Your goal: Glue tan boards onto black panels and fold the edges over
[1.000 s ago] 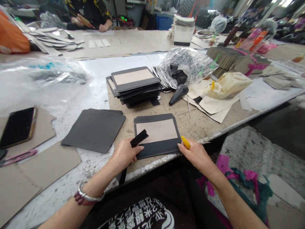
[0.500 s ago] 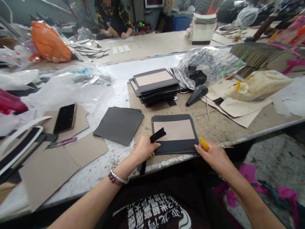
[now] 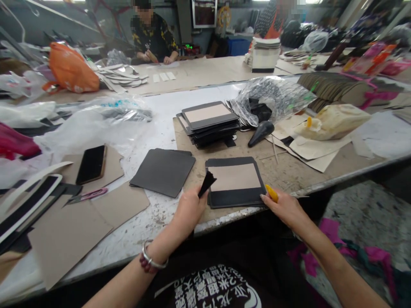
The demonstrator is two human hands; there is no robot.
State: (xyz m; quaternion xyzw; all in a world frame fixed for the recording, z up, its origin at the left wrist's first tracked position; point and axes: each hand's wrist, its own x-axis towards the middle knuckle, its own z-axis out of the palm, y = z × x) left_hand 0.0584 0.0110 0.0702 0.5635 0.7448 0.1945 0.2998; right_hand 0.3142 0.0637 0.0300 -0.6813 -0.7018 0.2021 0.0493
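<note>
My left hand [image 3: 189, 209] is closed around a folded black strip [image 3: 207, 184], whose end sticks up above the fist. It is beside the left edge of a dark rectangular panel [image 3: 236, 197] with a beige patch, lying flat near the table's front edge. At the panel's lower right corner, my right hand [image 3: 285, 206] pinches the edge with thumb and fingertips. That hand also grips a yellow-handled tool [image 3: 271, 193]; a thin pale tip shows on its far side, but most of it is hidden in the palm.
Behind the panel stands a stack of similar panels [image 3: 210, 124]. Plain dark sheets [image 3: 163, 171], a phone [image 3: 91, 164] and pink-handled snips [image 3: 91, 194] lie leftward. A black cone-shaped object [image 3: 261, 132] and a stained plastic bag [image 3: 340, 122] are at right. A co-worker [image 3: 154, 38] sits across.
My left hand has drawn back slightly left and down from the panel, and the black strip now points more steeply upward. My right hand stays at the panel's corner. The view has tilted up.
</note>
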